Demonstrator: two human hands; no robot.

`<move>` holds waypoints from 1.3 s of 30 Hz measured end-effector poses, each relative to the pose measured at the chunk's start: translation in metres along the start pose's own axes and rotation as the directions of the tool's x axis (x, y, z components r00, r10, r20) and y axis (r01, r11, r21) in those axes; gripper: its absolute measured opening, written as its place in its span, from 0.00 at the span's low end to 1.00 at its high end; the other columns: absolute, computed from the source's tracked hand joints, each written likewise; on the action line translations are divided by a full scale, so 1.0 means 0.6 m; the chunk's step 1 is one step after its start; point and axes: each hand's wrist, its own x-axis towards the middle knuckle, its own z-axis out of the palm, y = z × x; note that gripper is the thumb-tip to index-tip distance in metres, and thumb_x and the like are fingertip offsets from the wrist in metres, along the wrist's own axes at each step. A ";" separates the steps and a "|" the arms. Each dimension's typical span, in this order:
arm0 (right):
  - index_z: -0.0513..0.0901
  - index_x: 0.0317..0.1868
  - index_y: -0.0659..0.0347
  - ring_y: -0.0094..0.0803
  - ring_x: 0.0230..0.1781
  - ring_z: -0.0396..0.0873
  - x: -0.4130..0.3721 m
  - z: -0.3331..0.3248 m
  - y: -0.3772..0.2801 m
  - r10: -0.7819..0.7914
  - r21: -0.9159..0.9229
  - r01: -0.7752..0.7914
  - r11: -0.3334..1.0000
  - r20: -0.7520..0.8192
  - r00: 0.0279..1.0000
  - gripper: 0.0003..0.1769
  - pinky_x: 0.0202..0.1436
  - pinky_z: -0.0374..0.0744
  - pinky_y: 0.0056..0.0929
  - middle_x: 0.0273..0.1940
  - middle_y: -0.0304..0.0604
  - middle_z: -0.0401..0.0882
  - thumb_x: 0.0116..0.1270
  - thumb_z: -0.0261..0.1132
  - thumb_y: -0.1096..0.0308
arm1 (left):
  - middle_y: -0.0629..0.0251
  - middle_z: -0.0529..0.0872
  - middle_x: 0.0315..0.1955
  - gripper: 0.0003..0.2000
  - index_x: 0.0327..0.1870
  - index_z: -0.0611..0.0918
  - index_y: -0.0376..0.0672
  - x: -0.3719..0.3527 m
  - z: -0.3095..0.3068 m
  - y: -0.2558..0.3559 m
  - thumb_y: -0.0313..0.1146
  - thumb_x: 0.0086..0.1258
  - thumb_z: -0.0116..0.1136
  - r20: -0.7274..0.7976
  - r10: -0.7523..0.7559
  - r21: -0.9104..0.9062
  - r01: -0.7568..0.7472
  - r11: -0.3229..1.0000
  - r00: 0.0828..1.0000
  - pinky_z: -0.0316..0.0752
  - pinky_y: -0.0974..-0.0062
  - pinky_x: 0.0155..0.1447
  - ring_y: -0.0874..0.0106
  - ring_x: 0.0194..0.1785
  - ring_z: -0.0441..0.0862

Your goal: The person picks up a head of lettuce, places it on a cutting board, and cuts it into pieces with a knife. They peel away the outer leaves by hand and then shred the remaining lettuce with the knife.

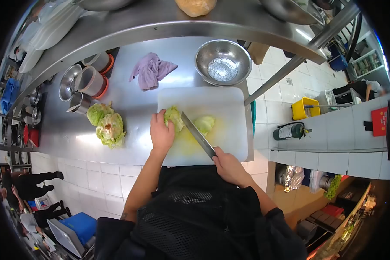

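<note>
My left hand (pixel 162 131) is closed on a piece of lettuce (pixel 173 118) at the left side of the white cutting board (pixel 229 149). My right hand (pixel 229 166) grips the handle of a large knife (pixel 198 135), whose blade slants up and left across the board, its tip beside the held piece. Right of the blade lies another cut lettuce piece (pixel 205 124). Left of the board, two lettuce heads (pixel 110 130) rest on the steel table (pixel 136 143).
A metal bowl (pixel 223 63) stands behind the board, and a purple cloth (pixel 151 71) lies behind and left. Plastic containers (pixel 90 81) and metal bowls are at the back left. A steel shelf (pixel 177 29) spans the far edge. People stand in the background on both sides.
</note>
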 end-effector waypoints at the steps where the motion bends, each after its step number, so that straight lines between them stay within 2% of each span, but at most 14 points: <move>1: 0.72 0.62 0.64 0.71 0.38 0.81 -0.001 0.003 -0.003 0.006 0.009 -0.006 1.000 0.006 1.000 0.14 0.43 0.75 0.64 0.33 0.67 0.82 0.82 0.57 0.68 | 0.46 0.79 0.53 0.22 0.67 0.77 0.37 -0.007 0.003 -0.002 0.30 0.73 0.58 0.010 -0.003 0.007 0.003 1.000 1.000 0.76 0.50 0.61 0.44 0.56 0.78; 7: 0.70 0.60 0.66 0.70 0.37 0.82 0.008 0.005 -0.013 -0.034 -0.008 0.035 0.999 0.063 0.997 0.14 0.44 0.76 0.66 0.33 0.68 0.83 0.81 0.56 0.69 | 0.46 0.78 0.55 0.23 0.69 0.75 0.36 -0.028 0.014 0.008 0.29 0.73 0.59 -0.010 -0.008 0.027 0.008 1.000 1.000 0.75 0.51 0.63 0.45 0.58 0.77; 10: 0.71 0.60 0.67 0.72 0.38 0.81 0.009 0.009 -0.023 -0.005 0.010 0.004 1.000 0.042 0.999 0.13 0.43 0.75 0.65 0.32 0.70 0.82 0.82 0.56 0.69 | 0.46 0.77 0.56 0.22 0.69 0.74 0.35 -0.032 0.015 0.015 0.27 0.74 0.57 -0.007 0.021 0.057 -0.020 0.998 1.000 0.75 0.51 0.63 0.45 0.59 0.77; 15: 0.68 0.58 0.69 0.72 0.38 0.81 0.008 -0.003 -0.044 0.054 0.055 -0.060 0.997 0.109 0.993 0.13 0.45 0.75 0.67 0.34 0.71 0.82 0.81 0.55 0.70 | 0.47 0.77 0.56 0.26 0.70 0.74 0.38 -0.039 0.025 0.012 0.30 0.71 0.63 -0.033 0.060 0.098 -0.057 0.994 0.998 0.74 0.51 0.63 0.46 0.59 0.77; 20: 0.67 0.56 0.69 0.73 0.41 0.81 0.017 -0.005 -0.058 0.082 0.081 -0.094 0.992 0.145 0.986 0.12 0.46 0.75 0.66 0.35 0.72 0.82 0.81 0.55 0.71 | 0.47 0.77 0.57 0.27 0.70 0.73 0.38 -0.048 0.034 0.004 0.30 0.69 0.64 -0.005 0.113 0.093 -0.112 0.989 0.994 0.73 0.50 0.64 0.47 0.60 0.76; 24: 0.67 0.53 0.68 0.74 0.41 0.81 0.030 0.031 -0.049 0.078 0.038 -0.086 0.996 0.175 0.981 0.10 0.47 0.76 0.66 0.36 0.72 0.82 0.80 0.56 0.71 | 0.46 0.76 0.58 0.29 0.71 0.72 0.38 -0.048 0.033 -0.005 0.30 0.69 0.64 0.040 0.160 0.076 -0.163 0.984 0.986 0.72 0.49 0.64 0.47 0.61 0.76; 28: 0.67 0.54 0.69 0.73 0.41 0.82 0.026 0.089 -0.008 0.151 -0.045 -0.146 0.988 0.156 0.976 0.11 0.47 0.77 0.67 0.36 0.72 0.83 0.79 0.56 0.71 | 0.45 0.76 0.58 0.28 0.72 0.71 0.36 -0.046 0.028 -0.017 0.28 0.70 0.62 0.031 0.163 0.051 -0.165 0.985 0.986 0.73 0.50 0.65 0.45 0.61 0.75; 31: 0.67 0.58 0.68 0.74 0.41 0.81 0.019 0.088 -0.006 0.158 -0.013 -0.158 0.987 0.115 0.981 0.14 0.46 0.76 0.65 0.36 0.72 0.83 0.81 0.57 0.69 | 0.43 0.77 0.58 0.26 0.71 0.72 0.36 -0.022 0.016 -0.034 0.25 0.71 0.60 0.039 0.146 -0.071 -0.143 0.987 0.989 0.72 0.50 0.67 0.44 0.62 0.75; 33: 0.68 0.58 0.65 0.72 0.38 0.82 0.003 0.077 -0.012 0.136 0.002 -0.137 0.991 0.103 0.985 0.14 0.44 0.77 0.68 0.33 0.69 0.83 0.80 0.57 0.67 | 0.44 0.78 0.59 0.24 0.69 0.73 0.36 -0.006 -0.001 -0.048 0.24 0.72 0.59 0.154 0.174 -0.171 -0.147 0.974 0.973 0.72 0.51 0.69 0.43 0.62 0.75; 37: 0.68 0.59 0.61 0.71 0.35 0.82 -0.048 0.035 -0.031 0.189 -0.136 -0.174 0.975 0.109 0.976 0.14 0.41 0.76 0.67 0.31 0.67 0.83 0.81 0.58 0.64 | 0.46 0.79 0.59 0.22 0.67 0.75 0.37 0.003 -0.012 -0.063 0.24 0.71 0.59 0.193 0.274 -0.213 -0.233 0.949 0.942 0.72 0.51 0.69 0.45 0.61 0.76; 39: 0.69 0.58 0.60 0.70 0.34 0.82 -0.057 0.022 -0.037 0.205 -0.153 -0.203 0.967 -0.003 0.979 0.13 0.40 0.76 0.66 0.30 0.65 0.83 0.82 0.58 0.63 | 0.49 0.80 0.59 0.22 0.66 0.76 0.37 0.009 -0.015 -0.062 0.23 0.71 0.59 0.274 0.330 -0.216 -0.277 0.936 0.903 0.73 0.53 0.69 0.47 0.62 0.76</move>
